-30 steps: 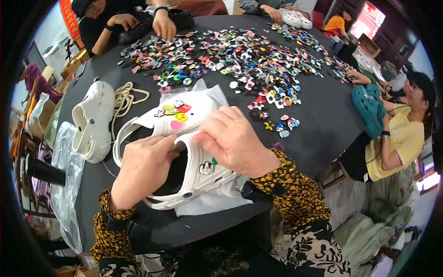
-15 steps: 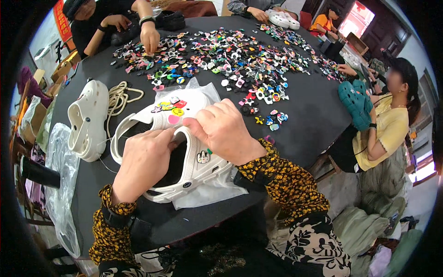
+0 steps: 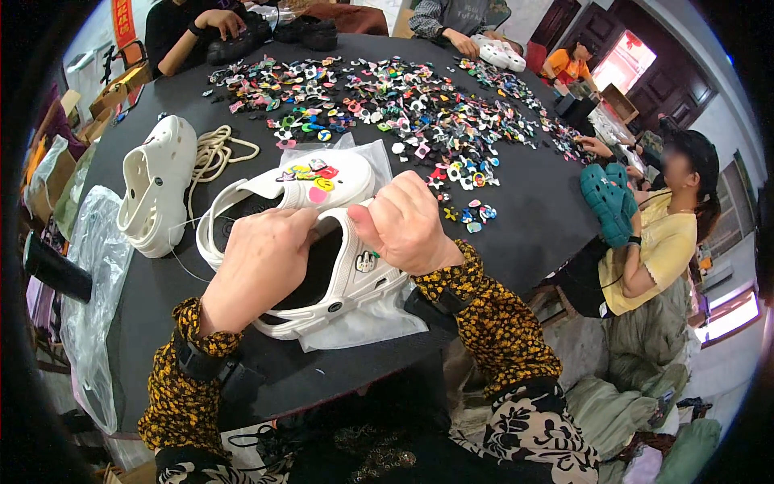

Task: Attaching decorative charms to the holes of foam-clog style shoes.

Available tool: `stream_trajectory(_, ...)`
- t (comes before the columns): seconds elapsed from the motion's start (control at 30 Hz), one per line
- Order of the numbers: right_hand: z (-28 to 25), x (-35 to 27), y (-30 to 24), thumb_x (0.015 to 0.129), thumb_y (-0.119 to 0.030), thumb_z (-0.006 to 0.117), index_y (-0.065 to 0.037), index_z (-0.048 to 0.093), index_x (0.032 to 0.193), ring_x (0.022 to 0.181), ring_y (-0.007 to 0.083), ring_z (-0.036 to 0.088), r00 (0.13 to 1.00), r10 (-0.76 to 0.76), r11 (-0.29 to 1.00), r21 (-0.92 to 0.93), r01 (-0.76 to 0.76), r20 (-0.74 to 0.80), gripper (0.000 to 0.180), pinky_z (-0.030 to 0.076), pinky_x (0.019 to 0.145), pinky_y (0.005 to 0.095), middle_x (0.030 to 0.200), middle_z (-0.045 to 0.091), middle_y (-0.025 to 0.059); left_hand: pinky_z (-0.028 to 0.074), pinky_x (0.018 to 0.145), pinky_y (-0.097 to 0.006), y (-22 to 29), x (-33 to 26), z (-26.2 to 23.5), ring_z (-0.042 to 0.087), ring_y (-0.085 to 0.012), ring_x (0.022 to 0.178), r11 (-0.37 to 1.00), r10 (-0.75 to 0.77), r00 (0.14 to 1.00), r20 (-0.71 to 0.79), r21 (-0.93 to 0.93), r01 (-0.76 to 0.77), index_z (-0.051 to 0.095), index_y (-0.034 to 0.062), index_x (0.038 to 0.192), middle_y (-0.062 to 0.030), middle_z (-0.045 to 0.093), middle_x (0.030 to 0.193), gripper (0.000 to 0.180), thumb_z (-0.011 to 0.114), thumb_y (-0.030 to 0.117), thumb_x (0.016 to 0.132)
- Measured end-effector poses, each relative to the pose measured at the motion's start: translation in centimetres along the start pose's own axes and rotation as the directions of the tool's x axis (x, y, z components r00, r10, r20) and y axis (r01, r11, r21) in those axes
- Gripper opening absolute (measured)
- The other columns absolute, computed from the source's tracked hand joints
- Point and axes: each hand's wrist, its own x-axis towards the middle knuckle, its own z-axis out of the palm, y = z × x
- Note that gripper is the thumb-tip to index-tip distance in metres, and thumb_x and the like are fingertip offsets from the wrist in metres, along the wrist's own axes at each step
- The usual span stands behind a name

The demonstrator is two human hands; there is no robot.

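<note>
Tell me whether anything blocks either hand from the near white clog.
Nothing visible does: the left hand holds the near white clog at its opening, the right hand at its upper. The smiley-charm clog lies beyond, not between.

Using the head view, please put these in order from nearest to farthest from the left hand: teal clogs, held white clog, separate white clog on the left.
From the left hand:
1. Held white clog: touching it, on its right.
2. Separate white clog: to its left.
3. Teal clogs: farthest, well to the right.
</note>
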Motion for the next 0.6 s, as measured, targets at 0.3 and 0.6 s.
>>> stream_trajectory(0.3,-1.5,0.0,0.0,0.087,-0.013,0.063,-0.003,0.046,0.064,0.054,0.0278,0.045,0.975,0.189,0.981,0.057,-0.183,-0.115,0.03,0.036,0.049,0.0397,0.061,0.042,0.0095,0.048,0.066,-0.045,-0.1,0.0,0.1,0.062,-0.0366,0.076,0.998,-0.04,0.998,0.05,0.051,0.037,0.06,0.0009,0.09,-0.0187,0.063,0.078,0.012,0.058,0.006,0.08)
stream_trajectory(0.6,-2.6,-4.5,6.8,0.096,-0.039,0.048,0.001,0.059,0.072,0.06,0.0383,0.058,0.535,0.82,0.563,-0.117,-0.818,0.203,0.048,0.044,0.057,0.0446,0.06,0.057,0.02,0.047,0.071,-0.043,1.8,0.3,-1.6,0.059,-0.0358,0.082,1.0,-0.015,0.999,-0.049,-0.021,0.014,0.058,-0.0003,0.098,-0.0174,0.062,0.086,0.015,0.056,0.004,0.084)
